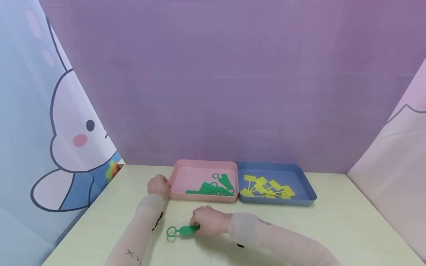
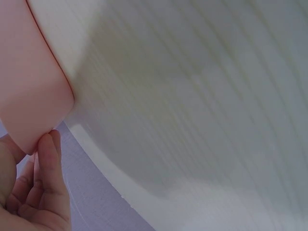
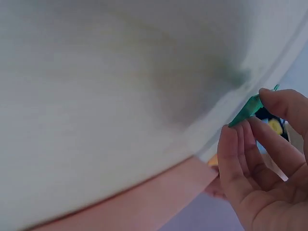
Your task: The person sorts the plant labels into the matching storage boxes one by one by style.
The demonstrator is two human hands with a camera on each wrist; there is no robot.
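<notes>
My right hand [image 1: 210, 221] pinches a flat green plastic tag [image 1: 188, 230] between thumb and fingertips, over the table in front of the trays. The tag's ring end points left; its other end is hidden by the fingers. In the right wrist view the green tag [image 3: 248, 109] shows nearly edge-on. My left hand [image 1: 159, 184] grips the left rim of the pink tray [image 1: 203, 199], thumb and fingertips on its wall, as the left wrist view also shows at the tray's corner [image 2: 41, 115]. Several green tags [image 1: 213, 188] lie in the pink tray, mostly toward its right front.
A blue tray [image 1: 277, 202] stands against the pink tray's right side, with several yellow tags [image 1: 266, 186] piled in its front left part. Both trays sit near the back of the pale table [image 1: 352, 221], before a purple curtain [image 1: 233, 92]. Printed cloth hangs at both sides.
</notes>
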